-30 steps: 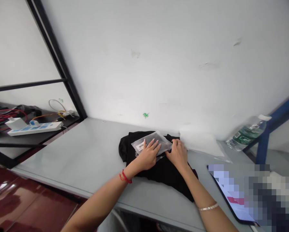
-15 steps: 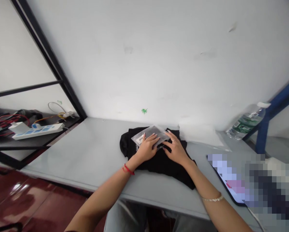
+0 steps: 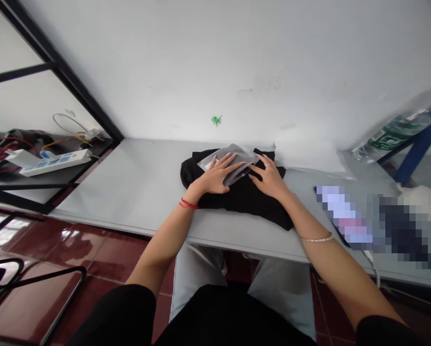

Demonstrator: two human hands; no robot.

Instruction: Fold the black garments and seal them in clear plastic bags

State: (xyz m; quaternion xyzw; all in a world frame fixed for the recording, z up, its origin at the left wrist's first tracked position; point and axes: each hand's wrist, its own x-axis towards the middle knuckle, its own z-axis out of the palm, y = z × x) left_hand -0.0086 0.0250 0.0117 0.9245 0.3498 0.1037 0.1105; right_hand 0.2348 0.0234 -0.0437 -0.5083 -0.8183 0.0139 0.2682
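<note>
A black garment [image 3: 242, 199] lies bunched on the grey table, partly beneath my hands. On top of it rests a clear plastic bag [image 3: 233, 150], turned at an angle. My left hand [image 3: 218, 175] lies flat across the bag with its fingers spread, covering most of the pale label near the bag's left corner. At the bag's right edge, my right hand [image 3: 271, 180] touches down with fingers apart, its fingertips on the bag and the black cloth.
White sheets or bags [image 3: 307, 154] lie right of the garment against the wall. A water bottle [image 3: 395, 132] leans near a blue post. A lit phone [image 3: 339, 211] lies at right. A power strip [image 3: 56, 162] sits on the black shelf at left.
The camera view has tilted downward, so the table sits higher and more of my body shows. My left hand lies flatter over the bag, hiding more of the label.
</note>
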